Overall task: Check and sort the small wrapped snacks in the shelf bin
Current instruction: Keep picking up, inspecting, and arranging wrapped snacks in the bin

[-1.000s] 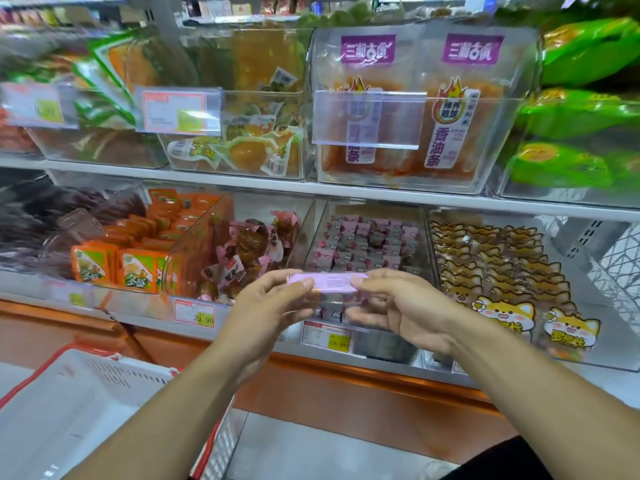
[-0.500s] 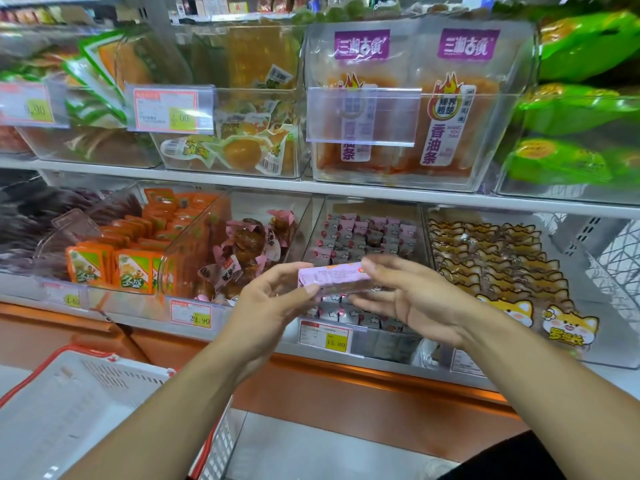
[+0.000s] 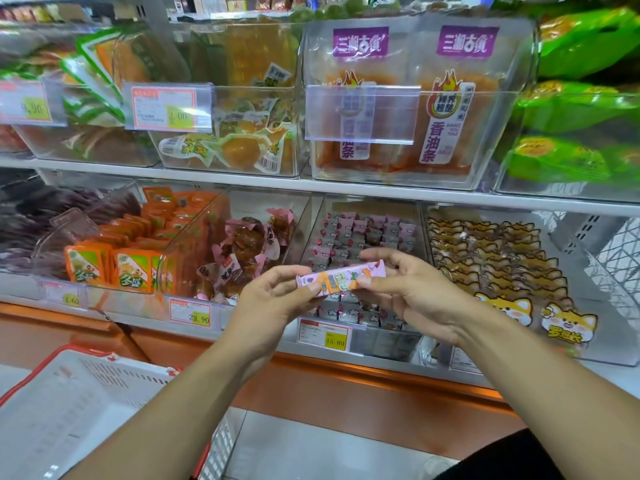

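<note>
Snack: small pink wrapped snack [image 3: 341,279], orange print on its face, held level at frame centre, in front of the clear shelf bin [image 3: 360,332].
Left hand [image 3: 273,299]: grasping the snack's left end, thumb and fingers pinching it.
Right hand [image 3: 412,289]: grasping the snack's right end, thumb on the front, fingers curled behind.
Bin contents: rows of small pink-and-white wrapped snacks [image 3: 363,233], lower shelf, centre of frame.
Price tag [image 3: 325,336]: on the bin front, just below the hands, reads 15.80.
Neighbours: orange packets [image 3: 114,268] at centre left; cat-print packets [image 3: 502,265] at centre right.
Basket [image 3: 79,403]: white with red rim, lower left of frame.
</note>
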Tool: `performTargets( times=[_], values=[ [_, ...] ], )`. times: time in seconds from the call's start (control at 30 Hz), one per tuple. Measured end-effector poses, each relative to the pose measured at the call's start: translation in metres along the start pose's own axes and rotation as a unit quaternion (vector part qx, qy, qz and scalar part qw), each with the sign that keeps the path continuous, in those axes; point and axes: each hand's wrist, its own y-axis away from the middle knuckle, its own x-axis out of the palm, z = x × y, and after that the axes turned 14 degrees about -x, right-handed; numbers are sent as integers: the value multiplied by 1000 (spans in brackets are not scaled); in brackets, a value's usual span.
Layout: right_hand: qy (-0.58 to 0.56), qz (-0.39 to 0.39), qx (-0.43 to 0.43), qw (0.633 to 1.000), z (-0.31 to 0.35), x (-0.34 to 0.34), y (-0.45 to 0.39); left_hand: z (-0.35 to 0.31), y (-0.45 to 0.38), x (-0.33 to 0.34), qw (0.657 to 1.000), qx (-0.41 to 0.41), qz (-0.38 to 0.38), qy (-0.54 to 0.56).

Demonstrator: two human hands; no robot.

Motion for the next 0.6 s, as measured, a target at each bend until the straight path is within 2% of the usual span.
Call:
performTargets(
  times=[0.13,0.2,0.27,0.3,0.37,0.43,0.5,0.6],
  values=[
    [-4,-47,1,999,0,0,-3,4,-4,7,1000,8,-17,-13],
    [-19,-84,-33,996,1,-1,-8,4,-6,12,999,13,-28,-14],
    [-32,-161,-91,982,4,-4,-19,6,-10,14,996,37,-45,-64],
    [1,-205,-132,970,6,-6,-25,7,-13,16,990,54,-58,-115],
    [181,-267,-225,920,9,-14,-39,11,-16,21,967,98,-72,-224],
    [371,-259,-278,847,9,-21,-53,16,-18,28,934,143,-75,-320],
    [485,-234,-273,797,6,-27,-68,21,-21,32,890,172,-76,-416],
    [563,-207,-248,761,0,-31,-90,24,-26,34,841,185,-77,-503]
  ],
)
